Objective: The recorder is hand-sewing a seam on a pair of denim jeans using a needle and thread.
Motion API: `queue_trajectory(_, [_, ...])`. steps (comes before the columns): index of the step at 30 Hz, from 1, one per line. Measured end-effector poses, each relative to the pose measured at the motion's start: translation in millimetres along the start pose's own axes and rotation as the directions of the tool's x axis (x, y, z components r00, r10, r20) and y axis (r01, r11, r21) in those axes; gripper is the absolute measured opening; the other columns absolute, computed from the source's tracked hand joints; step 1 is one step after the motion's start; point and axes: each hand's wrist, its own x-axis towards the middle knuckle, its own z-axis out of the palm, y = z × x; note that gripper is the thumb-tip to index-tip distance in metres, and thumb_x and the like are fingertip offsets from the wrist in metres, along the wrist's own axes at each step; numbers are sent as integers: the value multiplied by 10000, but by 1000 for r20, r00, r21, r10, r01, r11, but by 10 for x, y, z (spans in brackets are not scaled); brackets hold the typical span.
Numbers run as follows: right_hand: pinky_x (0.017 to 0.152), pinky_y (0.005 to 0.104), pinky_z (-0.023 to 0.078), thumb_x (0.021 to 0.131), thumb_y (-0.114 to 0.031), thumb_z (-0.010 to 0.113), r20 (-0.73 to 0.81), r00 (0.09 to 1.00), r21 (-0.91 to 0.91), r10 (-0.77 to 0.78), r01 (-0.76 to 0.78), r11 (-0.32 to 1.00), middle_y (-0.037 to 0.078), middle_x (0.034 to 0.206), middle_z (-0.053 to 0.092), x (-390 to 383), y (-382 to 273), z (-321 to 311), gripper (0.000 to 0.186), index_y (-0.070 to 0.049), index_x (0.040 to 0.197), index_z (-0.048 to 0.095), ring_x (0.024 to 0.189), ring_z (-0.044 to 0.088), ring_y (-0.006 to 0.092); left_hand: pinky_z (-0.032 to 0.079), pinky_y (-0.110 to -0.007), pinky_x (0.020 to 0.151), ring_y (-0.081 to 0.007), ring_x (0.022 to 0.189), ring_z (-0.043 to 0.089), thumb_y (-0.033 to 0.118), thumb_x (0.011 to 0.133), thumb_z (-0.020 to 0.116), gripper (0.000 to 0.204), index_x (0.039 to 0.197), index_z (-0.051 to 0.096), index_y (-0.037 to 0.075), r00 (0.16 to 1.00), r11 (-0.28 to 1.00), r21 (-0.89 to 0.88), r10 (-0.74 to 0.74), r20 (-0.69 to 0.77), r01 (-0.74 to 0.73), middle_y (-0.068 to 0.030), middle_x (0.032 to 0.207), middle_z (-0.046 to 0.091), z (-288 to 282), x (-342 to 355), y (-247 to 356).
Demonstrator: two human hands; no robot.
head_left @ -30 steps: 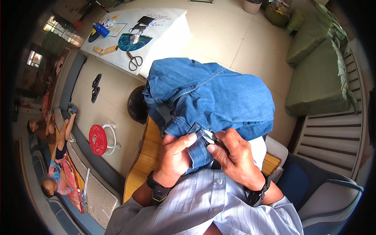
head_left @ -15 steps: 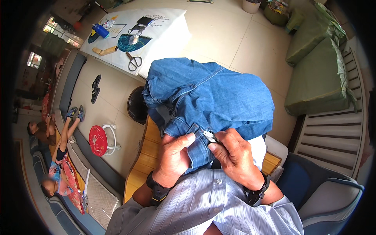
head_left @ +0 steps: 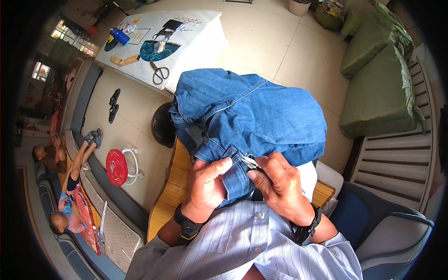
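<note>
Matt blue denim garment (head_left: pixel 261 112)

**Printed sheets on the far table**

On the white table (head_left: pixel 196 44) at upper left lies a white rectangular sheet (head_left: pixel 140 35) with a dark outlined frame, beside a blue bottle (head_left: pixel 120 36). Next to it lies a fan-shaped teal printed piece (head_left: pixel 156 50), with a small black card (head_left: pixel 171 25) just beyond it. No screens or signs show.
</note>
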Motion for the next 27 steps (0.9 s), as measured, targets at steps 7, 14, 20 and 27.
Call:
queue_trajectory(7, [518, 392, 455, 861, -35, 751, 7, 1000, -14, 4, -4, 1000, 136, 764, 551, 12, -15, -16, 189, 13, 1000, 633, 589, 578, 309, 538, -378, 963, -210, 1037, 681, -31, 887, 599, 339, 1223, 628, 1, 1000, 1000, -1, 17, 1, -17, -100, 1140, 701, -9, 3, -8])
queue_trajectory(14, [511, 391, 462, 851, -26, 754, -10, 1000, -19, -21, 21, 1000, 137, 768, 554, 22, 7, -4, 184, 4, 990, 637, 594, 589, 307, 532, -387, 974, -219, 1058, 676, -27, 888, 600, 359, 1245, 618, -1, 1000, 1000, 15, 21, -15, -20, -107, 1164, 694, -8, 12, -9])
queue_trajectory(20, [513, 392, 464, 847, -24, 757, -15, 1000, -35, -8, 7, 999, 139, 769, 563, 18, 11, 10, 169, 2, 965, 639, 600, 590, 316, 520, -358, 976, -194, 1055, 657, -23, 885, 628, 365, 1250, 615, -7, 1000, 1000, 18, 17, -22, -17, -88, 1151, 679, 2, 10, 0])
queue_trajectory(27, [629, 335, 465, 881, -59, 751, 33, 991, 295, 131, -135, 946, 99, 779, 584, -28, 153, 51, 129, 17, 925, 656, 687, 583, 230, 544, -381, 954, -209, 1042, 675, -19, 899, 600, 352, 1250, 603, -4, 1000, 1000, -11, 1, -5, -2, -106, 1139, 692, 31, 3, 9])
